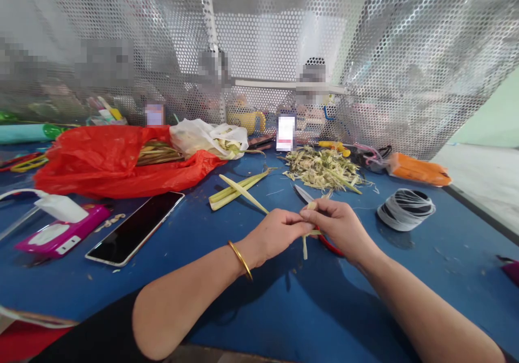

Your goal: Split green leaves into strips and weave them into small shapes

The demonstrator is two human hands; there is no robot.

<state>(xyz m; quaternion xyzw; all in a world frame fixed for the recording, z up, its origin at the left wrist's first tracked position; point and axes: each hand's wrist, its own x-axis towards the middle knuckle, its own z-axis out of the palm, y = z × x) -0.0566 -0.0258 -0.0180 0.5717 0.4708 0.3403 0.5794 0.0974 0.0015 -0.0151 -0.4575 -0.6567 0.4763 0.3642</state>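
My left hand (279,232) and my right hand (338,225) meet over the blue table (259,298), both pinched on a small pale yellow leaf strip (306,237) that hangs down between them. A gold bangle circles my left wrist. My right hand also covers red-handled scissors (329,245), whose grey blade (303,193) sticks out beyond the fingers. A bundle of long green-yellow leaf strips (237,190) lies just beyond my left hand.
A pile of leaf trimmings (322,171) lies at the back, a coil of white cord (405,209) to the right. A red plastic bag (109,160), a white bag (208,137), a dark phone (135,226) and a pink device (57,236) lie left. Perforated metal screens (259,44) wall the back.
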